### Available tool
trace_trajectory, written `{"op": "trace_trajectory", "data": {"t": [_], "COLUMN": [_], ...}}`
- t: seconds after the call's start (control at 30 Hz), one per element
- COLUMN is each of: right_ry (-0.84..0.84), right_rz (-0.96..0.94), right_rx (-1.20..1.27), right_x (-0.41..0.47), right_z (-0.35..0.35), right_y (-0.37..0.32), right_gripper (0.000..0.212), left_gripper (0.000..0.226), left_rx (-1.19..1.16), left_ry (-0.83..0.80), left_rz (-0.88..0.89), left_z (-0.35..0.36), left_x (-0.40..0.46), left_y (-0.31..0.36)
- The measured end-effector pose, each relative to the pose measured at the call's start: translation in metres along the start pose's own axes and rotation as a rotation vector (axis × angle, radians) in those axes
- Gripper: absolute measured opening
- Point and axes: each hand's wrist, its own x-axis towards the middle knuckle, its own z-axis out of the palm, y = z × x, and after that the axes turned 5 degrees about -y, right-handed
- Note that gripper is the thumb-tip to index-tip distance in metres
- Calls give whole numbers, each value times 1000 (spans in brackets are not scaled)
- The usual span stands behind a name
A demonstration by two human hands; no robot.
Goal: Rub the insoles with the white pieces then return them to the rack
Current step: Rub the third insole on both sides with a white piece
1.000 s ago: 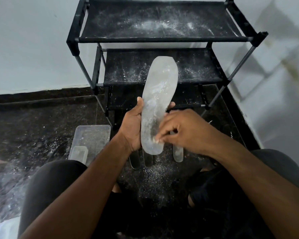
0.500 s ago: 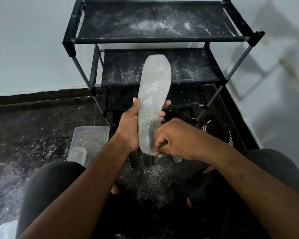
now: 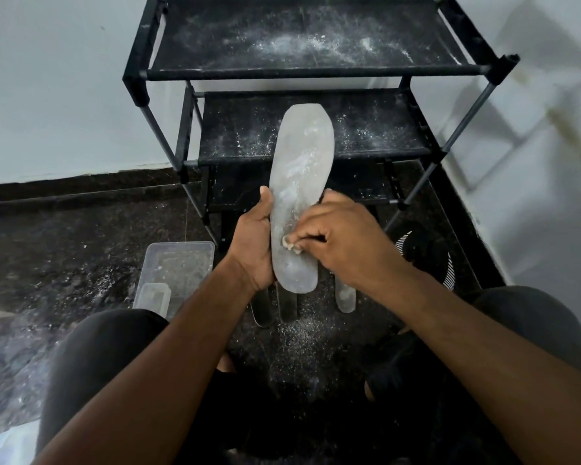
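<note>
Before the dusted black rack, left hand grips grey insole upright; right hand pinches white piece against it.

One view only, from a wide-angle camera worn on the person's head, looking forward and steeply down over both forearms to the hands, which sit close to the lens near the middle of the frame. Beyond them it faces a black rack standing against a pale wall, with the dark floor and the person's knees filling the lower half. The wide lens bends straight lines at the edges, and the rack's posts splay outward.
</note>
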Motion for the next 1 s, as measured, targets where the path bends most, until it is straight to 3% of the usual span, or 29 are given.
{"op": "trace_trajectory", "data": {"t": [0.17, 0.27, 0.33, 0.5, 0.63, 0.67, 0.8, 0.83, 0.93, 1.0], "right_ry": [-183, 59, 93, -308, -24, -17, -323, -332, -55, 11], "right_rz": [-50, -44, -57, -35, -52, -79, -29, -17, -8, -38], "right_rx": [173, 90, -19, 134, -8, -40, 146, 176, 30, -47], "right_x": [-7, 1, 6, -2, 6, 8, 0, -2, 3, 8], "right_z": [12, 7, 8, 5, 3, 8, 3, -3, -6, 4], "right_y": [-10, -1, -6, -9, -2, -8, -14, -11, 0, -7], "right_gripper": [9, 10, 10, 7, 8, 8, 5, 7, 8, 7], "left_gripper": [83, 77, 74, 84, 76, 76, 84, 84, 73, 71], "left_rx": [-125, -71, -37, -59, -16, -16, -32, -42, -27, 8], "left_ry": [-24, -5, 2, -53, -36, -28, -21, -23, -10, 10], "left_rz": [-6, -11, -18, -13, -41, -42, -25, -29, -19, -17], "left_z": [-5, -4, 0, -4, -4, -2, -7, -8, -7, -2], "left_x": [-2, -2, -1, -3, 1, 2, 2, 1, 4, 5], "left_y": [4, 4, 3, 7, 4, 3, 3, 4, 3, -1]}}
